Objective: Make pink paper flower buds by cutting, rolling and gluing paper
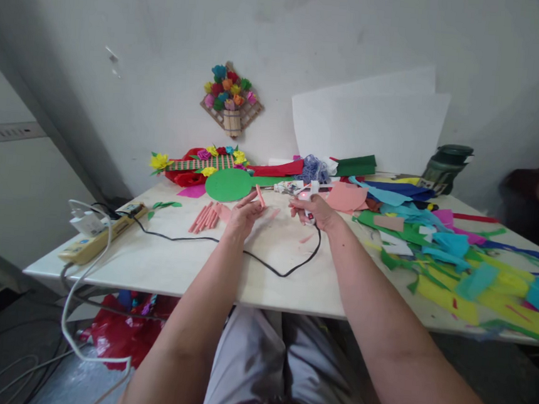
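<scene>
My left hand (244, 213) pinches one pink paper roll (260, 196), long axis tilted up-left. My right hand (313, 209) grips one glue gun (304, 195), nozzle apparently leftward. Left of the roll, about six pink sticks (206, 216) lie bundled.

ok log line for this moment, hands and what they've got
left hand: holds pink paper roll | right hand: grips glue gun | pink rolls left of hands | table

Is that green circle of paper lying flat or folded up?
Flat: the green paper circle lies spread on the table, its whole round face showing.
</scene>
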`<state>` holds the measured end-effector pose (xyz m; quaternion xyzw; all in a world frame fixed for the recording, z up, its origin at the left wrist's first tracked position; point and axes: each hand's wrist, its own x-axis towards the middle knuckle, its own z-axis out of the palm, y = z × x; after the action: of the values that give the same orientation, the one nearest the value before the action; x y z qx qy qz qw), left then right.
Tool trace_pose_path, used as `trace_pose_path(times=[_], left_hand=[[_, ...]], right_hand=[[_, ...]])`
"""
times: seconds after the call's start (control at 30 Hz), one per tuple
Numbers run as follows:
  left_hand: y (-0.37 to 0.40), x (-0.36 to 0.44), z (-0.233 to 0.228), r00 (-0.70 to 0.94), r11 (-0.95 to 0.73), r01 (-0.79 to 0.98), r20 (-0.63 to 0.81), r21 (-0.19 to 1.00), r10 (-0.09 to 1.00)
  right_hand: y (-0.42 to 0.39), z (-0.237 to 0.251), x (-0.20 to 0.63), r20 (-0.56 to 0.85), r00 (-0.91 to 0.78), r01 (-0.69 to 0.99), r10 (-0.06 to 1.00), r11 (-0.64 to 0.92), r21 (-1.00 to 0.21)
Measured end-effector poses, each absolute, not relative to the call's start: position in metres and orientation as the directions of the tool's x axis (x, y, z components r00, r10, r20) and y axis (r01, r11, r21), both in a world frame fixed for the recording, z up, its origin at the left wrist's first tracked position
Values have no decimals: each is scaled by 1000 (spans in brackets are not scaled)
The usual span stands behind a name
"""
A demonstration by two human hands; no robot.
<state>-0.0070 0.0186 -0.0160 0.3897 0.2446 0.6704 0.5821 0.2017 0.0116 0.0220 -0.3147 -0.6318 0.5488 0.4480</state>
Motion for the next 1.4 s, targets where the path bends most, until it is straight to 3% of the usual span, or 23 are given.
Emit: trace_pose_path(times=[0.5,1.4], left_hand=[[22,-7,-19,-58,-220,-476,220,852,974],[22,-7,-17,-48,-224,-488,230,844,972]], right_hand=[[18,16,199,241,-393,77,887,293,-953],[19,15,199,233,-364,107,902,289,-951]])
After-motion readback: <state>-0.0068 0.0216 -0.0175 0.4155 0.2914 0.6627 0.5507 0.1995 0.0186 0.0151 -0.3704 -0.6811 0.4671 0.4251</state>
